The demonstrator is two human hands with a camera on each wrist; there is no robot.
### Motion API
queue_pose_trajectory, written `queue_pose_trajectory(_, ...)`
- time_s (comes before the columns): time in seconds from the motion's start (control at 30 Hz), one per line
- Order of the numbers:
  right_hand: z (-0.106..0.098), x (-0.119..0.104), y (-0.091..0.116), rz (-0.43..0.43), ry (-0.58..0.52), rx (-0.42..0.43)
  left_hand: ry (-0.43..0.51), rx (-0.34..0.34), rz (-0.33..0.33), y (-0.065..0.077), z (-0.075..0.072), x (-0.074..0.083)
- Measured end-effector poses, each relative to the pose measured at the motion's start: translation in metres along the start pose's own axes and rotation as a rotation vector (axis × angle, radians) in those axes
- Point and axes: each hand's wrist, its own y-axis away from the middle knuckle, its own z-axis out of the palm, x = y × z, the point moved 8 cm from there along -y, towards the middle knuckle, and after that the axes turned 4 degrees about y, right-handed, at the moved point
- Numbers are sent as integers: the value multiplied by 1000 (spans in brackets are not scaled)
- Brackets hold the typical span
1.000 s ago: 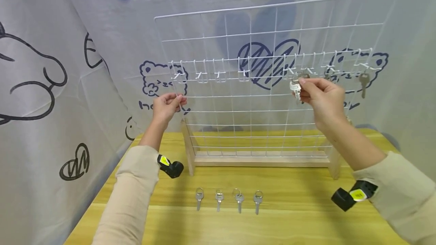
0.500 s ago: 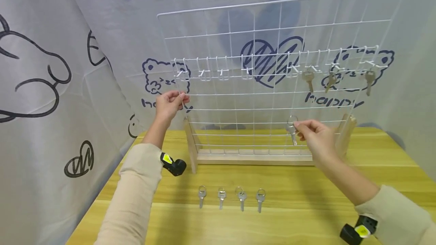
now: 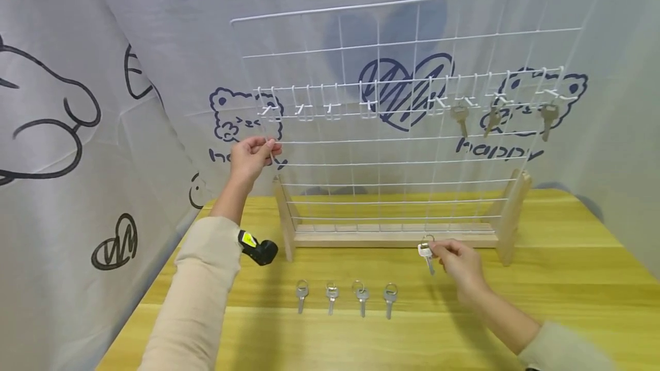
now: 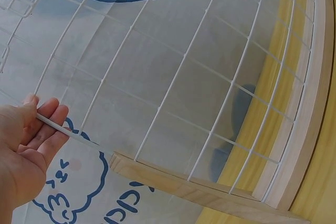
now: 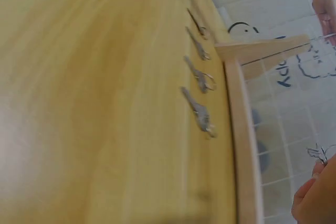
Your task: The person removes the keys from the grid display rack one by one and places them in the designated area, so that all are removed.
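My left hand [image 3: 250,159] pinches the left edge wire of a white wire grid [image 3: 378,142], thumb and fingers around it, as the left wrist view also shows. In my right hand [image 3: 460,265] a silver key [image 3: 425,251] with a ring is pinched, low in front of the grid's wooden base [image 3: 397,240]. Several keys lie in a row on the table, among them a left one [image 3: 302,292] and a right one [image 3: 390,296]. Three keys hang from hooks at the grid's right side, one of them the outermost key [image 3: 549,116].
White hooks, such as one at the left [image 3: 303,110], line a crossbar of the grid. Wooden feet [image 3: 510,216] prop the grid on the yellow wood table [image 3: 577,279]. A printed cloth [image 3: 170,130] hangs behind and to the left.
My right hand has moved down from the row of hooks to just over the table, with the key still in its fingers. My left hand has stayed on the grid's edge.
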Motion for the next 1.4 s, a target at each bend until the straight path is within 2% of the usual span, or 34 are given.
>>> queue_pose_trajectory(0.17, 11, 24, 2, 45, -40, -13, 4, 2, -1, -1, 2, 1)
queue_pose_trajectory(0.4, 17, 54, 2, 112, -165, 38, 17, -6, -3, -1, 4, 2)
queue_pose_trajectory(0.6, 22, 69, 2, 144, -192, 62, -9, -4, -1, -3, 3, 2)
queue_pose_trajectory(0.8, 31, 78, 2, 165, -249, 36, -29, -6, -6, -4, 1, 0)
queue_pose_trajectory(0.97, 37, 84, 3, 165, -242, -26, -10, 5, -10, -2, 2, -1)
queue_pose_trajectory(1.13, 36, 87, 8, 164, -199, -40, -8, 1, -14, -1, 5, -2)
queue_pose_trajectory(1.4, 37, 78, 5, 130, -68, -79, 1, 21, 7, 0, 0, 1)
